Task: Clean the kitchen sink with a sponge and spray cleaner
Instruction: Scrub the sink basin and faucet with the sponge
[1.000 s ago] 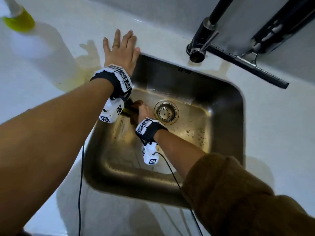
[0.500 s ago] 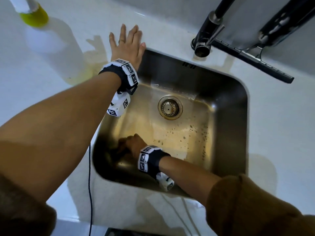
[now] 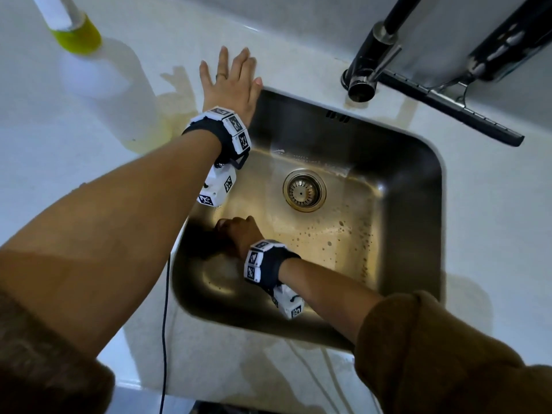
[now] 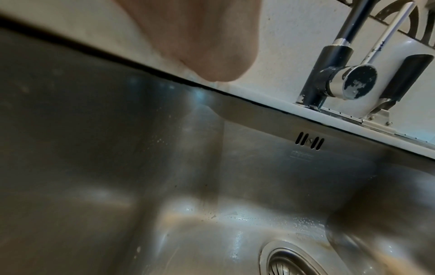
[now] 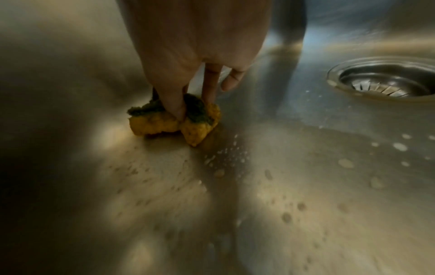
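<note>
My right hand is down in the steel sink, low at its left side, and pinches a crumpled yellow sponge with a green scrub face against the sink floor. In the head view the sponge is hidden under the hand. My left hand lies flat with spread fingers on the white counter at the sink's back left corner; only its heel shows in the left wrist view. The spray cleaner bottle, white with a yellow-green collar, stands on the counter at the far left.
A round drain strainer sits mid-sink, with soapy droplets on the floor to its right. A dark tap stands behind the sink, a black squeegee beside it. A thin cable hangs over the counter's front edge.
My right hand with the sponge went from beside the drain to the near left of the sink floor, then a little back toward the left wall. The left hand stayed flat on the counter.
</note>
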{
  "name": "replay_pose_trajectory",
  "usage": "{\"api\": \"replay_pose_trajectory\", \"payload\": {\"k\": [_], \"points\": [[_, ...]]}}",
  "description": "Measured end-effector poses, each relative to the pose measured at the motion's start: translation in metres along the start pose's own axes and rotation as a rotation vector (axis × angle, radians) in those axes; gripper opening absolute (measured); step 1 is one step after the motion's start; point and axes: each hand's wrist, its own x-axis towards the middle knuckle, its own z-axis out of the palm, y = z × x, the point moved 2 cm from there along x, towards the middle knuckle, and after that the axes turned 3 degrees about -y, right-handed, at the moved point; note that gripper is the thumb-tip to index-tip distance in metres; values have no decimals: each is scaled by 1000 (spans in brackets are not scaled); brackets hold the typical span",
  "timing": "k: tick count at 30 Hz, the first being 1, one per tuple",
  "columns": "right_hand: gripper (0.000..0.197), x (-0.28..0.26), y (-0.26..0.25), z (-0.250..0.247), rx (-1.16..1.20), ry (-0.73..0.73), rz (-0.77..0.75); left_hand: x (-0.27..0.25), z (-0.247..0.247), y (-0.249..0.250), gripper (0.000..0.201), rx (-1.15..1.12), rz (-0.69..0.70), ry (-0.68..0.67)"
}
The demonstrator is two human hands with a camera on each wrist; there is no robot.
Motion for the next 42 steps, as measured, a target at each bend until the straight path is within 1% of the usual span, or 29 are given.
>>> {"api": "replay_pose_trajectory", "payload": {"k": [1, 2, 5, 6, 7, 9, 10, 12, 13, 16, 18, 19, 20, 23, 25, 26, 28, 30, 31, 34, 38, 39, 40, 42], "points": [[29, -4, -4, 7, -46, -47, -76, 0, 0, 0, 50, 6, -1, 3], [34, -8, -6, 13, -82, -89, -152, 0, 0, 0, 50, 7, -1, 2], [37, -24, -12, 34, -227, -306, -277, 0, 0, 0, 50, 9, 2, -4], [33, -30, -11, 40, -244, -327, -318, 0, 0, 0, 50, 11, 2, -6], [27, -35, -8, 42, -215, -309, -363, 0, 0, 0, 50, 12, 1, -9], [15, -45, 6, 42, -143, -273, -400, 0, 0, 0, 50, 11, 1, -12], [15, -50, 14, 41, -151, -272, -426, 0, 0, 0, 50, 7, 3, -12], [27, -60, 35, 43, -189, -285, -498, 0, -1, -1, 50, 0, 6, -10], [28, -67, 46, 42, -202, -302, -513, 0, -1, -1, 50, 0, 7, -9], [19, -87, 75, 38, -199, -337, -429, 0, 0, 0, 50, 13, 7, -5], [14, -97, 95, 25, -243, -330, -326, 0, 0, 0, 50, 13, 3, 1], [15, -99, 106, 16, -255, -328, -248, 1, 0, 0, 50, 13, 2, 4], [16, -99, 116, 5, -224, -291, -193, 1, 0, -1, 50, 14, 2, 7], [17, -87, 139, -28, -83, -56, -8, 1, 1, 0, 50, 14, 4, 6], [21, -74, 145, -42, -7, 144, 127, 0, 1, 0, 49, 12, 7, 9], [23, -69, 142, -46, 22, 216, 176, 0, 0, 0, 49, 11, 7, 9], [26, -59, 134, -43, 42, 261, 234, 0, 0, -1, 49, 11, 7, 7], [27, -54, 123, -29, 3, 217, 224, -1, -1, 0, 49, 21, 6, 10], [27, -55, 118, -22, -10, 202, 196, -1, -1, 0, 50, 28, 5, 13], [28, -67, 105, -8, 53, 169, 76, -1, -2, 1, 50, 24, 3, 2], [20, -87, 91, 12, 91, 14, -33, -2, -2, 1, 49, 13, 2, 2], [19, -90, 89, 18, 126, -43, -17, -2, -1, 1, 49, 14, 2, 3], [19, -91, 88, 25, 144, -134, 31, -2, -1, 1, 49, 16, 1, 3], [16, -90, 88, 31, 101, -314, 67, -2, -2, 1, 50, 18, -4, 1]]}}
